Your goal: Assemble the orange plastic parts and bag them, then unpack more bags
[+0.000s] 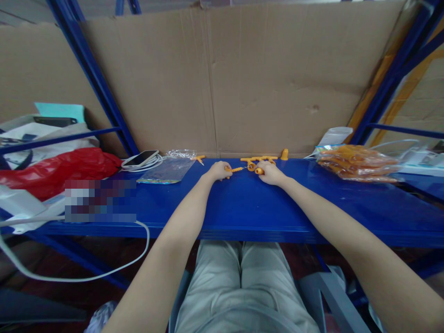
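Observation:
My left hand [219, 171] is closed on an orange plastic piece with a screw-like ribbed shaft [237, 169], which points right towards my other hand. Fingers of my right hand [273, 174] are wrapped round a short orange cylinder [259, 171] with a rounded end. Between the hands shows a thin, shiny coil-like bit [245, 167], too small to make out clearly. Just behind the right hand lies a long orange plastic bar with branches [249, 159], partly hidden by that hand. An orange cap-like piece [285, 154] stands upright further right.
The blue tabletop [236, 208] ends at cardboard [256, 78]. Left of my hands are a small orange piece [200, 159], a clear plastic bag [168, 167], a phone [144, 158] on a white cable and a red bag [86, 166]. Bagged orange parts [354, 162] lie right.

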A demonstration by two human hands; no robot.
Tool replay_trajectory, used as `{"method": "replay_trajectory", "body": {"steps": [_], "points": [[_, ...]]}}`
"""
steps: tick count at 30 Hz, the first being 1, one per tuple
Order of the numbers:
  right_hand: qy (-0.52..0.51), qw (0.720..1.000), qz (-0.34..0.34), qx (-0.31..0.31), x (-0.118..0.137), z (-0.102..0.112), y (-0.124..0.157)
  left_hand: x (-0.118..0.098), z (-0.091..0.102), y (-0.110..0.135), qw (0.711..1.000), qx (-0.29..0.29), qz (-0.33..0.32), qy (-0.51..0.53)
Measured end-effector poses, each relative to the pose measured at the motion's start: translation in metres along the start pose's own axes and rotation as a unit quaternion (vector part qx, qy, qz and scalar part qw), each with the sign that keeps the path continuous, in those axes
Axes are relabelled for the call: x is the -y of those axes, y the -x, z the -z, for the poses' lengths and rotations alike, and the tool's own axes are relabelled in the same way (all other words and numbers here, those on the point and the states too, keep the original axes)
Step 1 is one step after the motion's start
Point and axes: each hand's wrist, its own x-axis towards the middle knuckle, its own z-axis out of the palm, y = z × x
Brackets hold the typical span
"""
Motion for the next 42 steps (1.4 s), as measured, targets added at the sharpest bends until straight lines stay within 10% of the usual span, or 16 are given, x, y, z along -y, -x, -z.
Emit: {"method": "replay_trajectory", "body": {"steps": [20,42], "points": [[-0.055,0.985,-0.15,0.06,0.011,0.012,0.001,0.003,-0.002,-0.002,1.0,-0.024,0.007,0.003],[0.082,0.946,-0.26,0.174,-0.037,0.058,0.02,0.001,-0.004,-0.004,0.996,-0.076,-0.024,-0.037]]}}
